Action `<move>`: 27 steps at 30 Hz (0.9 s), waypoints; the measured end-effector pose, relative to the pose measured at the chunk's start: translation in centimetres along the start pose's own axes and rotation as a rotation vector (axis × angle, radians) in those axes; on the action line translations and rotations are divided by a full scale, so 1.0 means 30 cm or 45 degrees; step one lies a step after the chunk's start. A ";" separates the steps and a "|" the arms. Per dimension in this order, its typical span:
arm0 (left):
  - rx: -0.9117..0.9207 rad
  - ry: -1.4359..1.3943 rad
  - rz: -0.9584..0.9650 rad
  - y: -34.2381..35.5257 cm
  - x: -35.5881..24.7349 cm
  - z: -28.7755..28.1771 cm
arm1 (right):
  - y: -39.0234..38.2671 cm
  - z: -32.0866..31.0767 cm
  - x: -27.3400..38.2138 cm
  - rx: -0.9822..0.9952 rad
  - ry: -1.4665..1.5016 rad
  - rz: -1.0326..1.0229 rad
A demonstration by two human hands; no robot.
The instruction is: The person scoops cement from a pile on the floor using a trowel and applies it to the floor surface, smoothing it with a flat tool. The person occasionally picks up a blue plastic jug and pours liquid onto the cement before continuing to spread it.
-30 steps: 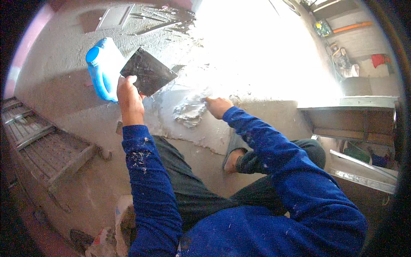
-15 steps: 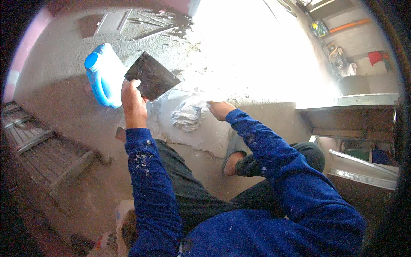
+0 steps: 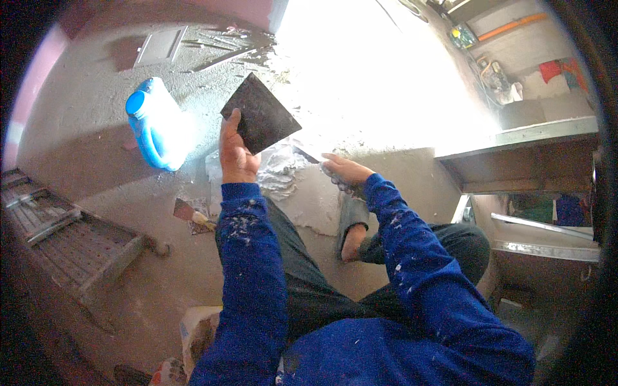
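Note:
My left hand grips the corner of a dark, square, flat plate, thumb on its upper face. The plate is tilted above a heap of white wet plaster, which is spread on a pale patch on the floor. My right hand is closed around a putty knife. Its thin blade points left, toward the heap and the plate's lower right corner. Most of its handle is hidden by my fingers. A smaller scraper with a dark reddish blade lies on the floor left of my left forearm.
A blue plastic jug stands left of the plate. A wooden ladder-like frame lies at far left. Right of me is a bench-like wooden structure. An open bag sits by my left hip. Bright glare washes out the floor ahead.
My left hand and the plate have shifted right. My right hand has turned and drawn back a little, with the knife blade now visible above the plaster.

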State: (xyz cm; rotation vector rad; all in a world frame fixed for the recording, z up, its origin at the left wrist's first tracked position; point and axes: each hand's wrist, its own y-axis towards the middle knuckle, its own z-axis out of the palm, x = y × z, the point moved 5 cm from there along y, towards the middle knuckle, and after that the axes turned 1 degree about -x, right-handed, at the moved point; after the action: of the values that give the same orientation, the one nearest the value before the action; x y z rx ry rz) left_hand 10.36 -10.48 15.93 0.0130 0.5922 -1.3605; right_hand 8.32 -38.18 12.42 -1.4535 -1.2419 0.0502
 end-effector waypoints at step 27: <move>-0.183 0.207 0.123 -0.287 0.356 0.028 | -0.225 -0.178 0.153 0.336 0.114 -0.891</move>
State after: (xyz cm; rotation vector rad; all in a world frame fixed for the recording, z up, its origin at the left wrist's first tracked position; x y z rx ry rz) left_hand 3.71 -22.49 15.13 0.0354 0.8153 -1.2278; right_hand 9.45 -40.28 21.88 -0.7345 -1.5416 -0.3091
